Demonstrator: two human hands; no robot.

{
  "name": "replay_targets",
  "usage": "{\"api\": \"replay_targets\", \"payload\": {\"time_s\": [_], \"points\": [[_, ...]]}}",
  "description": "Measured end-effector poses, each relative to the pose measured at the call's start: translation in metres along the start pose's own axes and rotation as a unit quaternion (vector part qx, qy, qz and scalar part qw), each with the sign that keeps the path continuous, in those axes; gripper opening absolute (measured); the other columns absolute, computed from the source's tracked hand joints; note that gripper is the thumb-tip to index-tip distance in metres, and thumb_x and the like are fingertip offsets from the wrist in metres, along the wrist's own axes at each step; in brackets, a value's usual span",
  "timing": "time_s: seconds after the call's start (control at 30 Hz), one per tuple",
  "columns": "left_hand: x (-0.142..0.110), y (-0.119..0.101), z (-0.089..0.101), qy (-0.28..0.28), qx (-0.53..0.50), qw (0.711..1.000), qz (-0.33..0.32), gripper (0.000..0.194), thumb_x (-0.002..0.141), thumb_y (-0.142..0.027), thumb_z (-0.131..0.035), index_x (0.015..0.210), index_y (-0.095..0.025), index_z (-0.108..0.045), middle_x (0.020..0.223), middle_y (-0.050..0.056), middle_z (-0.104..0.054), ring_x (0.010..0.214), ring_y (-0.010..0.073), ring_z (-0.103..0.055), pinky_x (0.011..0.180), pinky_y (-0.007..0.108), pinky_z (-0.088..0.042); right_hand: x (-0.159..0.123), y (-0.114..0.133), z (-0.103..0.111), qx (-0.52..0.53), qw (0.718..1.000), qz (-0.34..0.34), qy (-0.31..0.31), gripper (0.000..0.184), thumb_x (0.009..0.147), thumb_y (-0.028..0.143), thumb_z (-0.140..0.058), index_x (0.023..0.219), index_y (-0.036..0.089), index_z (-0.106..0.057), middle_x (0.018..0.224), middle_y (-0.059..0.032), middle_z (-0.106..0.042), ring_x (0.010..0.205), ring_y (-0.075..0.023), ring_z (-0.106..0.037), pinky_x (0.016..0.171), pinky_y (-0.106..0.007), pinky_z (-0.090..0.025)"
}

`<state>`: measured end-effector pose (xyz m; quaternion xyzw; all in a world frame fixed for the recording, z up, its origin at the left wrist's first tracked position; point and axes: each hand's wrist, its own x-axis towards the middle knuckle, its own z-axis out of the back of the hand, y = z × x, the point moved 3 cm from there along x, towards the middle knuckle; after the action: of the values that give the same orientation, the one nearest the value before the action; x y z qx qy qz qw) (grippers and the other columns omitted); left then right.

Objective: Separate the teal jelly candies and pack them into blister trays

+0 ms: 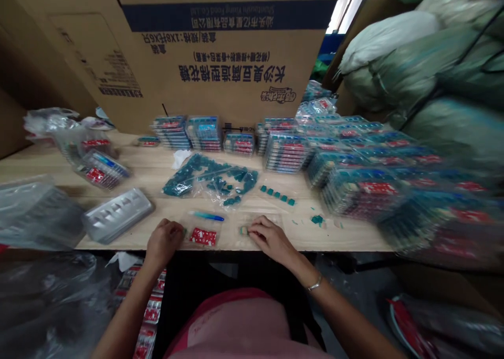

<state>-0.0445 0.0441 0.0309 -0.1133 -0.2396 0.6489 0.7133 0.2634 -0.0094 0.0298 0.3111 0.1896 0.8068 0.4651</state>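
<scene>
My left hand (163, 241) is at the table's front edge, fingers pinched at the left side of a clear plastic tray (202, 225); a bit of green shows at the fingertips, too small to name. In that tray lie a blue pen (207, 215) and a red patterned packet (203, 236). My right hand (271, 238) has its thumb and fingers closed at a small beige and green block (244, 230) at the tray's right part. Behind it, a row of several green cubes (277, 195) sits in clear plastic. An open clear bag (210, 178) holds many green cubes.
Stacks of filled clear packs (287, 151) line the back and crowd the right side. Empty clear trays (118, 214) and more packs (103, 169) are on the left. Loose green pieces (317, 219) lie right of my hand. A large cardboard box (236, 96) stands behind.
</scene>
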Motion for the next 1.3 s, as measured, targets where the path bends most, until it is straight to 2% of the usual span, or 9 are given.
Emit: {"api": "replay_targets", "payload": {"time_s": [0.2,0.33,0.4,0.47,0.6,0.77,1.0,1.2,1.3], "points": [[-0.011,0.0,0.005,-0.043,-0.025,0.999,-0.004,0.02,0.073,-0.03,-0.046,0.075,-0.018,-0.063,0.068,0.003,-0.056,0.063,0.0171,-0.057,0.062,0.028,-0.046,0.008,0.012,-0.002,-0.089,0.994,0.017,0.057,0.012,0.086,0.018,-0.053,0.09,0.019,-0.065,0.094,-0.0058,-0.054,0.088,-0.0169,-0.051,0.078,-0.028,-0.043],[-0.024,-0.031,0.006,-0.124,0.019,0.988,-0.089,0.019,0.081,-0.032,-0.049,0.079,-0.019,-0.062,0.074,0.005,-0.062,0.073,0.0212,-0.056,0.069,0.034,-0.045,0.008,0.007,0.0,-0.048,0.998,0.011,0.048,0.014,0.085,0.02,-0.057,0.098,0.019,-0.064,0.099,-0.0056,-0.054,0.088,-0.0152,-0.054,0.078,-0.025,-0.044],[-0.031,-0.06,-0.004,-0.103,0.02,0.979,-0.176,0.018,0.084,-0.028,-0.048,0.078,-0.02,-0.063,0.078,0.006,-0.065,0.076,0.0212,-0.056,0.072,0.035,-0.044,0.013,0.002,0.0,-0.041,0.998,-0.006,0.053,0.015,0.088,0.02,-0.054,0.098,0.018,-0.065,0.098,-0.0053,-0.056,0.085,-0.0136,-0.057,0.075,-0.023,-0.044],[-0.035,-0.09,-0.022,-0.045,0.017,0.966,-0.255,0.016,0.085,-0.024,-0.049,0.085,-0.022,-0.065,0.085,0.006,-0.067,0.084,0.0217,-0.057,0.076,0.035,-0.043,0.025,0.002,0.0,-0.078,0.992,-0.017,0.1,0.014,0.089,0.02,-0.053,0.091,0.018,-0.067,0.095,-0.0049,-0.058,0.082,-0.0133,-0.059,0.071,-0.022,-0.044],[-0.034,-0.121,-0.049,0.009,0.036,0.954,-0.299,0.024,0.082,-0.022,-0.053,0.105,-0.021,-0.061,0.097,0.007,-0.067,0.101,0.0266,-0.055,0.085,0.04,-0.04,0.052,0.018,0.003,-0.212,0.951,0.002,0.223,0.012,0.085,0.014,-0.056,0.085,0.014,-0.068,0.09,-0.0077,-0.064,0.08,-0.0182,-0.062,0.067,-0.024,-0.043],[-0.031,-0.115,-0.046,-0.001,0.038,0.96,-0.276,0.025,0.081,-0.022,-0.055,0.106,-0.019,-0.058,0.097,0.008,-0.067,0.102,0.028,-0.055,0.085,0.041,-0.039,0.065,0.04,0.008,-0.268,0.927,0.092,0.245,0.021,0.086,0.006,-0.047,0.088,0.01,-0.067,0.088,-0.0118,-0.066,0.083,-0.022,-0.063,0.074,-0.03,-0.043],[-0.045,-0.11,-0.041,0.007,0.026,0.958,-0.287,0.017,0.084,-0.021,-0.052,0.095,-0.021,-0.064,0.099,0.007,-0.068,0.101,0.0254,-0.056,0.086,0.041,-0.04,0.068,0.027,0.015,-0.225,0.924,0.073,0.301,0.01,0.079,0.015,-0.06,0.081,0.012,-0.069,0.087,-0.0117,-0.069,0.081,-0.0221,-0.064,0.065,-0.025,-0.042],[-0.049,-0.119,-0.049,0.007,0.015,0.946,-0.323,0.02,0.084,-0.016,-0.05,0.096,-0.022,-0.065,0.101,0.006,-0.068,0.104,0.0254,-0.056,0.089,0.044,-0.04,0.062,0.042,0.006,-0.286,0.915,0.138,0.248,0.02,0.086,0.007,-0.048,0.083,0.01,-0.068,0.085,-0.0128,-0.068,0.082,-0.0219,-0.063,0.072,-0.029,-0.043],[-0.049,-0.116,-0.048,-0.003,0.012,0.947,-0.322,0.019,0.085,-0.016,-0.05,0.095,-0.022,-0.065,0.1,0.006,-0.068,0.102,0.0253,-0.056,0.088,0.043,-0.041,0.065,0.036,0.001,-0.282,0.913,0.133,0.263,0.02,0.083,0.006,-0.05,0.087,0.01,-0.069,0.083,-0.013,-0.069,0.079,-0.0211,-0.063,0.069,-0.028,-0.042]]}}
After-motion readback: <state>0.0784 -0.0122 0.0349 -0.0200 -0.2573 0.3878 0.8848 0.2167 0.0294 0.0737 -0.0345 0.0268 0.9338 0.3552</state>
